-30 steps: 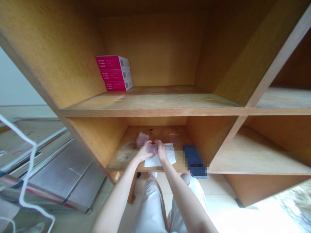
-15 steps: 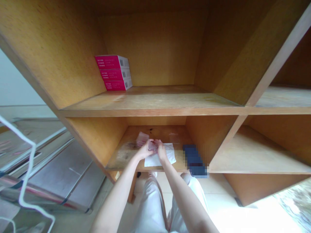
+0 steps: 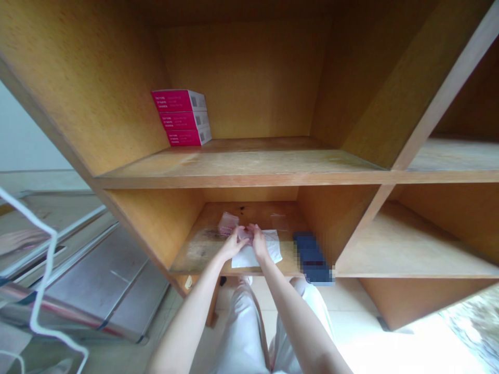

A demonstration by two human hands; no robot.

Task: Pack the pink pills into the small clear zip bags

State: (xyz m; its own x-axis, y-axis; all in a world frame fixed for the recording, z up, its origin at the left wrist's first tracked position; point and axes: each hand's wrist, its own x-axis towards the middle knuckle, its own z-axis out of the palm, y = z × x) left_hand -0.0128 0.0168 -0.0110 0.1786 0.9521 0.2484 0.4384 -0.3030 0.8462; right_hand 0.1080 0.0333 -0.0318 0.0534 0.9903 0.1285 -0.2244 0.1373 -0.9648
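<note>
Two hands (image 3: 234, 245) pinch clear plastic (image 3: 245, 235) over white paper (image 3: 249, 258).

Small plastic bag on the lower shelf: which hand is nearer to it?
Left. The left hand is just in front of the small plastic bag, and the right hand is farther off to the bag's right, above the white paper.

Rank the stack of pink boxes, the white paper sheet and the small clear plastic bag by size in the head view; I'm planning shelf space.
1. Stack of pink boxes, largest, though farther back.
2. White paper sheet, on the lower shelf.
3. Small clear plastic bag, smallest.
</note>
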